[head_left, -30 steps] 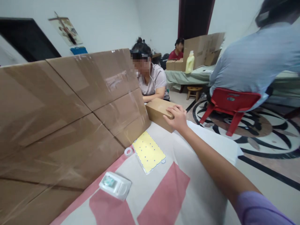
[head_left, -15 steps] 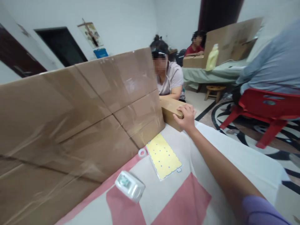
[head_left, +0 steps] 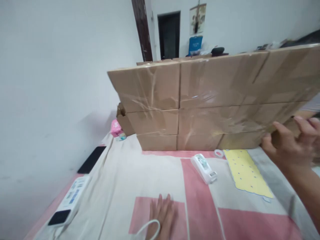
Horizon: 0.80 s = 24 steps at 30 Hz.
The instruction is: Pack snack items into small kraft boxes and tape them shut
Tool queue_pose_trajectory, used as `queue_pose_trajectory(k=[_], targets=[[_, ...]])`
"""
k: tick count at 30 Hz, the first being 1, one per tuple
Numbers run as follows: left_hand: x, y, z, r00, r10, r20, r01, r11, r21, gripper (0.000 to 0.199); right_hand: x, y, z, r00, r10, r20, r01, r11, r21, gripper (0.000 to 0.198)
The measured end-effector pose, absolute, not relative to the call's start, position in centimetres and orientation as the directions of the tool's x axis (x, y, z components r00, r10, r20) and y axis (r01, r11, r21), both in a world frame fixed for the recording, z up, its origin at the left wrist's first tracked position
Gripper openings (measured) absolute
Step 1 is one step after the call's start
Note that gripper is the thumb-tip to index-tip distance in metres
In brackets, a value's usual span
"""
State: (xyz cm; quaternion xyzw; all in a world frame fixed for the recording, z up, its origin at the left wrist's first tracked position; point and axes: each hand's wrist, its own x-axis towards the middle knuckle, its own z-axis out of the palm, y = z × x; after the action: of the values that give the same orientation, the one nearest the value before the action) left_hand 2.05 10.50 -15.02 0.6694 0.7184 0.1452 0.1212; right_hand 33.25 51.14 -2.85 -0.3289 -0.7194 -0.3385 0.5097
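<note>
My left hand (head_left: 162, 215) lies flat on the pink and white cloth (head_left: 160, 173) at the lower middle, fingers stretched, holding nothing. A white cord (head_left: 152, 222) loops across its wrist. My right hand (head_left: 296, 145) is raised at the right edge, slightly blurred, fingers apart and curved, beside the right end of the tall cardboard panel (head_left: 205, 116). Part of a cardboard box shows behind it; whether the hand touches it I cannot tell. Between the hands lie a white device with a greenish label (head_left: 203, 168), a small white ring (head_left: 218, 153) and a yellow dotted sheet (head_left: 246, 171).
Along the left wall lie a dark flat slab (head_left: 92, 160) and a white power strip (head_left: 73, 195) with a dark square object (head_left: 59, 217) at its near end. A pink packet (head_left: 115, 128) stands by a small open carton (head_left: 123, 118). The panel crosses the far side.
The view has swung left, and my left hand has come into sight on the cloth. My right hand, earlier gripping the cardboard box's end, now has its fingers apart.
</note>
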Motion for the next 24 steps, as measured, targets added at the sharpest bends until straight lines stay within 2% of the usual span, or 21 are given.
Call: queue_pose_trajectory(k=[1,2,3,4,5,7,8,10,13,16,18,21,24], targets=[[0.5,10.6,-15.0,-0.129,0.987,0.097,0.919,0.082,0.386,0.077,31.0,49.8,-1.8,-0.282,0.119,0.952,0.788,0.595,0.159,0.058],[-1.3,11.0,-14.8,-0.223,0.942,0.252,0.899,0.099,0.426,0.08,28.6,48.3,-0.8,-0.289,0.087,0.953,0.757,0.63,0.173,0.051],[-3.4,11.6,-14.2,-0.325,0.864,0.383,0.87,0.115,0.479,0.08,26.0,46.7,0.1,-0.279,-0.001,0.96,0.719,0.662,0.21,0.041],[-5.8,12.4,-13.3,-0.445,0.772,0.453,0.819,0.147,0.554,0.078,23.4,45.1,0.8,-0.328,-0.028,0.944,0.676,0.691,0.256,0.034],[-8.5,13.2,-12.1,-0.552,0.692,0.466,0.753,0.172,0.636,0.076,20.6,43.4,1.2,-0.356,-0.079,0.931,0.622,0.724,0.299,0.027],[-14.1,14.9,-9.4,-0.777,0.52,0.354,0.492,0.151,0.858,0.073,14.7,40.0,1.4,-0.451,-0.148,0.88,0.437,0.823,0.363,0.027],[-17.0,15.9,-8.2,-0.868,0.413,0.275,0.341,0.092,0.936,0.074,11.6,38.4,1.2,-0.51,-0.144,0.848,0.331,0.877,0.348,0.03],[-22.4,18.3,-6.6,-0.934,0.278,0.226,0.255,0.072,0.964,0.076,5.2,35.5,0.6,-0.601,-0.125,0.79,0.161,0.949,0.272,0.028],[-28.7,23.1,-7.1,-0.973,0.167,0.162,0.18,0.098,0.979,0.08,-4.7,32.1,-0.3,-0.732,-0.007,0.681,0.061,0.995,0.076,0.027],[-32.3,27.7,-9.1,-0.982,0.144,0.12,0.138,0.123,0.983,0.063,-13.7,31.3,-0.5,-0.791,0.259,0.554,0.157,0.962,-0.224,0.046],[-33.5,29.7,-10.1,-0.981,0.146,0.13,0.148,0.118,0.982,0.057,-18.7,32.1,0.0,-0.776,0.407,0.482,0.247,0.899,-0.361,0.062],[-34.4,31.0,-11.4,-0.972,0.142,0.185,0.2,0.1,0.975,0.062,-23.9,34.4,1.0,-0.729,0.556,0.399,0.371,0.811,-0.453,0.076],[-34.9,31.1,-12.7,-0.96,0.15,0.234,0.251,0.105,0.962,0.08,-26.9,36.3,1.4,-0.716,0.622,0.315,0.453,0.758,-0.469,0.077]])
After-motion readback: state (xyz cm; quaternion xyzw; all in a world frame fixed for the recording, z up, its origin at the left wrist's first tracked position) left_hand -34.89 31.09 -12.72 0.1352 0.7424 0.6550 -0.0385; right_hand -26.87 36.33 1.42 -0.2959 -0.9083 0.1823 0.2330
